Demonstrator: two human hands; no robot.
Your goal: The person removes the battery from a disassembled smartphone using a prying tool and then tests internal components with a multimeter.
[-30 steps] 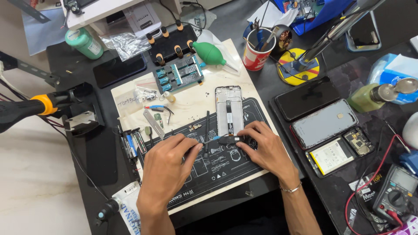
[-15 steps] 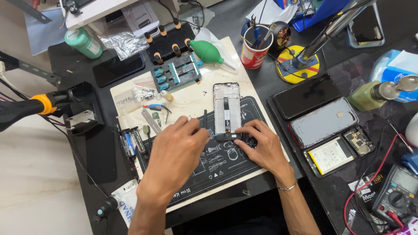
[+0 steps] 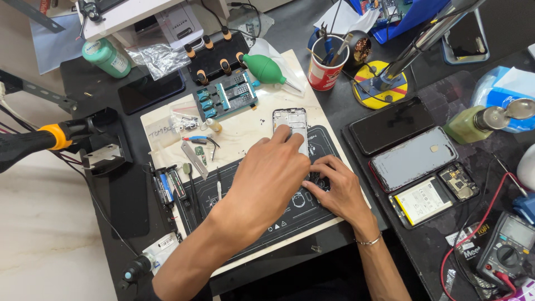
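Head view — both hands (image 3: 278, 173) touching phone frame (image 3: 290, 120)

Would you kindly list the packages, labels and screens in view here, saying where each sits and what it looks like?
Green bottle: far left, round, white label.
Dark phone: left of the mat, black screen.
Black phone: right of the mat, dark screen.
Open phone: near right, white-labelled battery showing.
Multimeter: bottom right, grey display, round dial.
Blue pack: far right, white tissue on top.
Plastic bag: top left, clear, crumpled.
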